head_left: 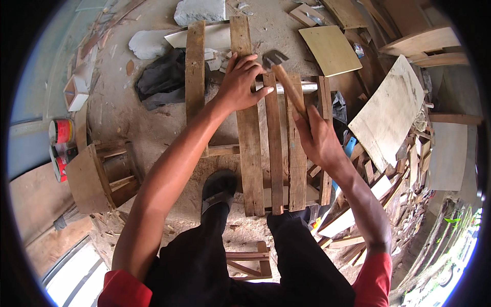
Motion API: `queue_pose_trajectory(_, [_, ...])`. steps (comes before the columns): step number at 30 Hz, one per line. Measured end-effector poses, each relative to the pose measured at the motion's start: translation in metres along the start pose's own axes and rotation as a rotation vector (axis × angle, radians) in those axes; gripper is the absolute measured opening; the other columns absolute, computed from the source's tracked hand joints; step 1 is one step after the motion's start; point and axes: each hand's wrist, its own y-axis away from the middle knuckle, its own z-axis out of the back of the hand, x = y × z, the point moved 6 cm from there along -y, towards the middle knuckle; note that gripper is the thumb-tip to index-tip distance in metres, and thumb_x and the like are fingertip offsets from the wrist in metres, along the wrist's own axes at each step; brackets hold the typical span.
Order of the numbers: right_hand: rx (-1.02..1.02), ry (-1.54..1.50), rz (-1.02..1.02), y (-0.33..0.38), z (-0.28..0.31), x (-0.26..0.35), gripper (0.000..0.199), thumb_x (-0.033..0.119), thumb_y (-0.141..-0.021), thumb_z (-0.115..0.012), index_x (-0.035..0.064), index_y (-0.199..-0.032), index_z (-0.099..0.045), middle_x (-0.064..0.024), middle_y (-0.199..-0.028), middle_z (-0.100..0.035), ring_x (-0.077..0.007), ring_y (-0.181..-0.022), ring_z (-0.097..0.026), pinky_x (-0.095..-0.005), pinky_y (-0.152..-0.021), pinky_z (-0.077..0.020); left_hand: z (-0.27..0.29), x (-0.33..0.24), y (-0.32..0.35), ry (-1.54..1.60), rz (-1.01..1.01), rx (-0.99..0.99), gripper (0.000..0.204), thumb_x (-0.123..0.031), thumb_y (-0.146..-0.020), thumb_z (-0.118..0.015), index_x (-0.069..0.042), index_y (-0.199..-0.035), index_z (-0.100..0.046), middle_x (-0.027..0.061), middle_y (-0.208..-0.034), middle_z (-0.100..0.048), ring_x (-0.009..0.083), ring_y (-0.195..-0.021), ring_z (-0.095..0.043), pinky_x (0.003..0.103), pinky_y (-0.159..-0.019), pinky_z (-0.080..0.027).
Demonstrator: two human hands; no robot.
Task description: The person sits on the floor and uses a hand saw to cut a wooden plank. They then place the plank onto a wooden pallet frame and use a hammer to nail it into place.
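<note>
My right hand (pixel 323 137) is wrapped around the wooden handle of a hammer (pixel 291 89). Its dark metal claw head is raised over the tops of the narrow slats. My left hand (pixel 239 84) rests on the upper part of a long wooden plank (pixel 249 148), fingers spread and thumb out towards a narrow slat (pixel 273 153). Whether a nail is near those fingers cannot be made out. Another slat (pixel 296 163) lies alongside, with a thinner one (pixel 325 153) farther right. Left of my left hand runs a separate plank (pixel 195 71). Crosspieces show beneath the boards.
My shoe (pixel 220 185) stands close to the planks. A black cloth or bag (pixel 161 77) lies at the left, near white slabs. Right are a pale yellow board (pixel 331 50), a whitish sheet (pixel 388 112) and piled scrap wood. A wooden box (pixel 89 181) and cans (pixel 62 131) stand far left.
</note>
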Motion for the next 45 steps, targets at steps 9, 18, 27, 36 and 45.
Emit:
queue_pose_trajectory(9, [-0.042, -0.069, -0.143, 0.011, -0.012, -0.023, 0.023, 0.017, -0.102, -0.054, -0.0035, -0.1, -0.043, -0.0266, -0.059, -0.054, -0.0497, -0.059, -0.06, -0.0513, -0.046, -0.0389, -0.004, -0.004, 0.005, 0.02, -0.023, -0.01, 0.048, -0.048, -0.088, -0.067, -0.007, -0.112, -0.063, 0.0098, -0.121, -0.061, 0.0289, -0.137, -0.042, 0.055, -0.12, -0.016])
queue_pose_trajectory(18, [-0.082, -0.005, -0.02, 0.01, -0.01, -0.016, 0.022, 0.017, -0.101, -0.054, -0.0017, -0.102, -0.042, -0.0271, -0.06, -0.056, -0.0515, -0.058, -0.057, -0.055, -0.046, -0.0389, 0.006, -0.002, -0.001, -0.004, -0.024, -0.014, 0.051, -0.051, -0.088, -0.065, -0.006, -0.111, -0.064, 0.012, -0.124, -0.06, 0.0303, -0.138, -0.042, 0.057, -0.119, -0.017])
queue_pose_trajectory(27, [-0.14, -0.051, -0.015, 0.017, -0.015, -0.021, 0.024, 0.016, -0.1, -0.057, -0.0027, -0.106, -0.042, -0.0233, -0.058, -0.054, -0.0493, -0.058, -0.059, -0.0519, -0.045, -0.0409, -0.003, -0.003, 0.003, 0.06, -0.007, -0.024, 0.049, -0.046, -0.084, -0.069, -0.005, -0.11, -0.064, 0.0101, -0.12, -0.061, 0.0292, -0.137, -0.043, 0.055, -0.12, -0.015])
queue_pose_trajectory(36, [-0.118, -0.095, -0.117, 0.012, -0.011, -0.016, 0.024, 0.013, -0.099, -0.058, -0.0047, -0.104, -0.042, -0.0255, -0.057, -0.054, -0.0471, -0.053, -0.059, -0.05, -0.044, -0.04, 0.0, -0.001, 0.004, 0.053, 0.0, -0.009, 0.048, -0.046, -0.086, -0.067, -0.005, -0.112, -0.064, 0.0111, -0.12, -0.06, 0.0281, -0.138, -0.041, 0.056, -0.12, -0.013])
queue_pose_trajectory(45, [-0.141, -0.016, 0.008, 0.015, -0.007, -0.008, 0.028, 0.015, -0.1, -0.056, -0.0076, -0.11, -0.042, -0.0265, -0.061, -0.057, -0.0487, -0.055, -0.06, -0.0519, -0.044, -0.0415, 0.0, -0.001, 0.003, 0.036, -0.004, -0.019, 0.048, -0.045, -0.086, -0.067, -0.006, -0.113, -0.063, 0.0113, -0.121, -0.061, 0.0293, -0.138, -0.042, 0.055, -0.12, -0.015])
